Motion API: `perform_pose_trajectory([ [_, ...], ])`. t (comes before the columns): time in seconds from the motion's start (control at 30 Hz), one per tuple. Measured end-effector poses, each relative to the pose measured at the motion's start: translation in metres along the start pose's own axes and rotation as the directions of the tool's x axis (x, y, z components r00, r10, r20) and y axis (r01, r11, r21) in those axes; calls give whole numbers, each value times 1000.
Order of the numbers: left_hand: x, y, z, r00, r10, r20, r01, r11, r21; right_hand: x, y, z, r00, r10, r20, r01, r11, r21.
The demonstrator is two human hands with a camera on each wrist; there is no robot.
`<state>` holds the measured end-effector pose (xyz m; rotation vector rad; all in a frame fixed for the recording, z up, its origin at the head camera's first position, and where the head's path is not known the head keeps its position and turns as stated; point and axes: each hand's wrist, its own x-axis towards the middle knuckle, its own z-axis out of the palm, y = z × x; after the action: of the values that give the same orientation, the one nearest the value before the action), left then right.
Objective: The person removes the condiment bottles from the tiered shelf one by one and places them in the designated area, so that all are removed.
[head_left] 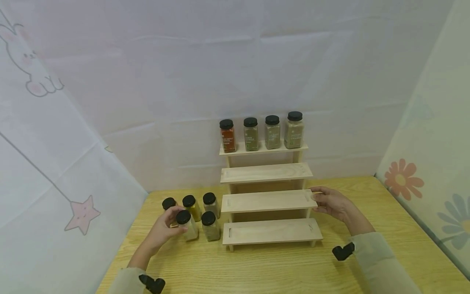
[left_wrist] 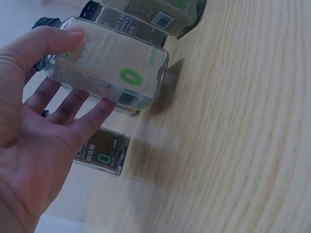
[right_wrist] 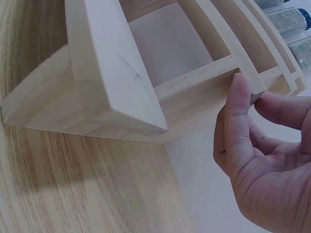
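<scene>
Head view: the left grip holds a pale-powder jar at the front of some other jars on the bench; one of them stands between it and the stepped wooden rack, whose top shelf carries four black-lidded jars.

Left wrist: the held jar's label reads "Onion Powd…", beside a green "0".

Right wrist: the right grip pinches a lower shelf's end.
</scene>
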<state>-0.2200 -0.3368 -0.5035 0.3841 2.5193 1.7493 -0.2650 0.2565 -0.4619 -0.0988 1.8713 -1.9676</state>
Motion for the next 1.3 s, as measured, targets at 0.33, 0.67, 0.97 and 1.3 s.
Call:
perform_pose_trajectory([
  [0.33,1,-9,2,1000,-13,3,13,999,-44,-1,-1,1,1000,6,-11,-6,1000,3],
  [0.67,3,1,2,999,-23,45,19,997,78,0,0,1,1000,4,-18,-4,1000,2],
  [0.97,18,53,-10,984,80,159,-102,986,131,-1,-1,2,1000,11,-21,-11,1000,-17],
  [1.3,66,121,-14,969,211,125,-236,939,248,1,0,0,1000,7,-2,-7,1000,-4],
])
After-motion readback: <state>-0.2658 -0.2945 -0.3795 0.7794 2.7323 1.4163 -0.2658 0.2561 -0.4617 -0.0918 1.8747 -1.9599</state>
